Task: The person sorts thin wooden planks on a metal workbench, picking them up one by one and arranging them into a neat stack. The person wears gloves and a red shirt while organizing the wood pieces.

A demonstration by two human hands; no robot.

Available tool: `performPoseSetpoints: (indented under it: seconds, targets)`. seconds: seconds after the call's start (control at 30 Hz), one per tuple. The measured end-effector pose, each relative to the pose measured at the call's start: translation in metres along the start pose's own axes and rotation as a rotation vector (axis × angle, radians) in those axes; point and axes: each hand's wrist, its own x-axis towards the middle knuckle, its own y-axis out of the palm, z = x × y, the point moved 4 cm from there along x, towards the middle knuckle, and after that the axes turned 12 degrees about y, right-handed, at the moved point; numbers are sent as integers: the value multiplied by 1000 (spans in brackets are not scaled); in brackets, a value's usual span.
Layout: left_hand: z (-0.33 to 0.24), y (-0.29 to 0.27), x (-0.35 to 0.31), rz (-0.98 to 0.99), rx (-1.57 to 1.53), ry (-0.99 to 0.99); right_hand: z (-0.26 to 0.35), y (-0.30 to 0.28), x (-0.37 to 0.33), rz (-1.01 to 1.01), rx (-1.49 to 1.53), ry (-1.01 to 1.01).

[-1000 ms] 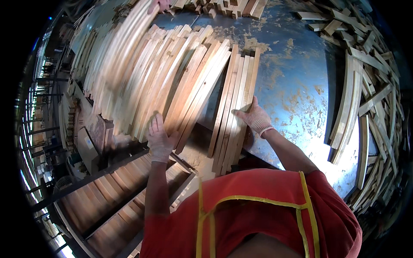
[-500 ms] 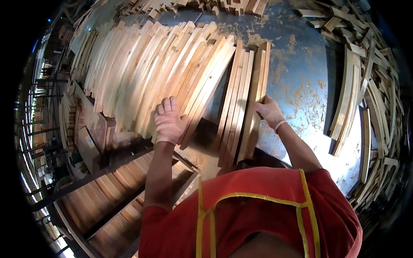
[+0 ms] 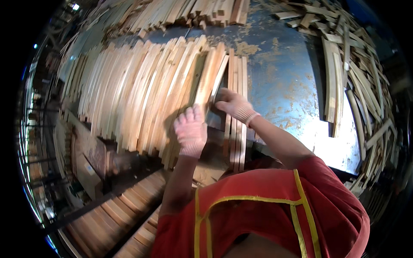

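My left hand [image 3: 190,132], in a pale knit glove, lies over the near part of a long row of pale wooden strips [image 3: 142,94], fingers stretched out and side by side. Just beyond its fingertips, a light strip [image 3: 210,73] at the row's right end stands out above its neighbours and casts a shadow leftward. My right hand [image 3: 235,105], gloved too and slightly blurred, is beside the row's right end. Its thumb and fingers are apart and point left, and nothing shows between them. Below it runs a small group of strips [image 3: 237,129], side by side.
Another stack of strips [image 3: 189,13] lies across the far side of the worn blue-grey table [image 3: 279,81]. Loose offcuts [image 3: 365,86] pile up along the right edge. At the lower left, a rack [image 3: 103,219] holds more wood.
My right hand has moved left, from the outer strips to the row's right end. Those outer strips no longer lie right of the small group. The view has shifted; my left hand stays on the row.
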Motion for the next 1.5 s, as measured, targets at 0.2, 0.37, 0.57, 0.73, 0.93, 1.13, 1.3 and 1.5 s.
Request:
performPoseSetpoints:
  seconds: [0.2,0.37,0.57,0.73,0.93,1.13,1.3,1.5]
  targets:
    - [-16,15,7,40,34,86,-107,-25,-9,170,207,252]
    - [-8,30,-6,22,11,51,-49,4,-30,375,-72,100]
    - [-18,23,-14,50,64,-55,-125,-256,2,-369,-312,73]
    - [-80,6,15,-132,10,48,-328,-478,11,-762,-52,486]
    - [-259,32,49,143,-427,200,-355,-420,6,-679,158,253]
    - [-266,8,57,155,-676,242,-262,-281,-66,-560,659,137]
    - [-240,-5,48,400,-1747,-115,-191,-153,-73,-102,1232,54]
    - [-178,16,-33,264,-1493,-351,-159,-54,-55,176,427,259]
